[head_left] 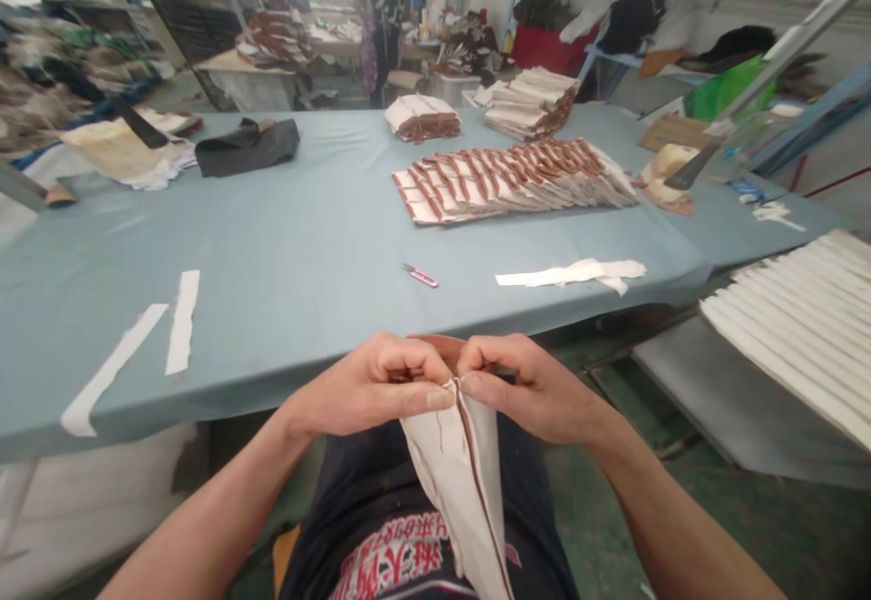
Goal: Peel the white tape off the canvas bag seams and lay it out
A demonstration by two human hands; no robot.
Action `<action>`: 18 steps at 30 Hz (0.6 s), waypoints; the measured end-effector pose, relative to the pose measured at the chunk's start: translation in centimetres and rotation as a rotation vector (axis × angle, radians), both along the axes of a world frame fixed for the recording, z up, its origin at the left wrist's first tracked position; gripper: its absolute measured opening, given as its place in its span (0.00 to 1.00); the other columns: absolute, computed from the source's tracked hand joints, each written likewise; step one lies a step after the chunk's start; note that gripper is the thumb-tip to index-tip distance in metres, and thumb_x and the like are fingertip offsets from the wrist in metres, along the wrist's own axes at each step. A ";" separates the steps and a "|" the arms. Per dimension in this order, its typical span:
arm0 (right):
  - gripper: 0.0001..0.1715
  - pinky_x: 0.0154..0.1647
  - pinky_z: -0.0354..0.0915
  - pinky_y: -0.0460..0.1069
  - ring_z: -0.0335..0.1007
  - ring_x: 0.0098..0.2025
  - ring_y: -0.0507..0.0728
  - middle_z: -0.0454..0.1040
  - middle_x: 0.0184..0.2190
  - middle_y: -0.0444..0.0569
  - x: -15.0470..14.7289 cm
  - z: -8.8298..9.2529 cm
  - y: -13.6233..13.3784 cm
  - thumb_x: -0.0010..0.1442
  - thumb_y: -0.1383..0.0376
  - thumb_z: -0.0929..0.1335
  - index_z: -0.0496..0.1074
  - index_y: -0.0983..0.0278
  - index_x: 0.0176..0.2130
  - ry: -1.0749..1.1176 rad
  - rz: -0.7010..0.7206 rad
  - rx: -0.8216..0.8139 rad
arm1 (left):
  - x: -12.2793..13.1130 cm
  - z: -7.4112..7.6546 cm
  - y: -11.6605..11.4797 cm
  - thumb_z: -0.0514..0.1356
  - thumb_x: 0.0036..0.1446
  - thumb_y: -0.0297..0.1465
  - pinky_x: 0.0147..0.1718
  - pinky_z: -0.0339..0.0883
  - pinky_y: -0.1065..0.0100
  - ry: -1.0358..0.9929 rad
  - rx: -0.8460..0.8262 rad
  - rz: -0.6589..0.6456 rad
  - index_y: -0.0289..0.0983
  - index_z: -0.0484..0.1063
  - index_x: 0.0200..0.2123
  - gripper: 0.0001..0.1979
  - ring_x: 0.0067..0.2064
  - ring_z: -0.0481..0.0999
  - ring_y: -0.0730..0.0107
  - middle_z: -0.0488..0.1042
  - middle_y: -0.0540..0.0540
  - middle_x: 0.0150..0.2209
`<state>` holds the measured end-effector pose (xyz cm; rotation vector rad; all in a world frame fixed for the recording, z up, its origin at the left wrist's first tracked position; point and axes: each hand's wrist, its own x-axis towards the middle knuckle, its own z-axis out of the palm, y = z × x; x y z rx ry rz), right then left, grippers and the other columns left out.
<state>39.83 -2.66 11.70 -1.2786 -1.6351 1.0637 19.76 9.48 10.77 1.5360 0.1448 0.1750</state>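
A cream fabric piece with a brown seam [455, 464] hangs from my two hands over my lap, in front of the table edge. My left hand [381, 382] pinches its top edge between thumb and fingers. Close beside it, my right hand [523, 387] pinches the same edge just across the seam. The thumbs nearly meet there. A strip of brown material shows behind the fingers. On the table beyond my hands lies a small pair of thread snips [420, 275] with a pink handle.
The blue-green table [299, 246] bears a fanned row of cream and brown pieces [510, 182], with two more stacks behind. White strips [182, 323] lie at left, another white strip [572, 273] at right. Dark cloth [249, 146] lies far left. White slatted panels [803, 328] stand at right.
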 end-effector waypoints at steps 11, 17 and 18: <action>0.13 0.32 0.57 0.46 0.58 0.30 0.50 0.65 0.27 0.39 -0.5 -0.6 0.2 0.60 0.60 0.70 0.63 0.61 0.30 -0.022 -0.013 0.113 | -0.1 0.9 -0.3 0.60 0.69 0.48 0.30 0.60 0.73 0.091 0.060 -0.013 0.30 0.76 0.35 0.24 0.30 0.61 0.75 0.67 0.51 0.27; 0.12 0.33 0.57 0.46 0.61 0.30 0.51 0.65 0.27 0.39 -0.3 -0.8 -0.1 0.59 0.62 0.70 0.62 0.61 0.30 -0.080 -0.022 0.072 | 0.3 0.5 -0.8 0.59 0.69 0.49 0.31 0.61 0.72 0.096 0.076 0.041 0.30 0.77 0.35 0.25 0.31 0.63 0.73 0.69 0.49 0.28; 0.12 0.33 0.58 0.46 0.61 0.30 0.51 0.65 0.27 0.39 -0.2 -0.8 -0.1 0.60 0.62 0.69 0.62 0.61 0.30 -0.072 -0.012 0.052 | 0.3 0.4 -0.8 0.59 0.69 0.49 0.31 0.62 0.72 0.101 0.086 0.039 0.29 0.78 0.36 0.26 0.31 0.64 0.73 0.70 0.48 0.29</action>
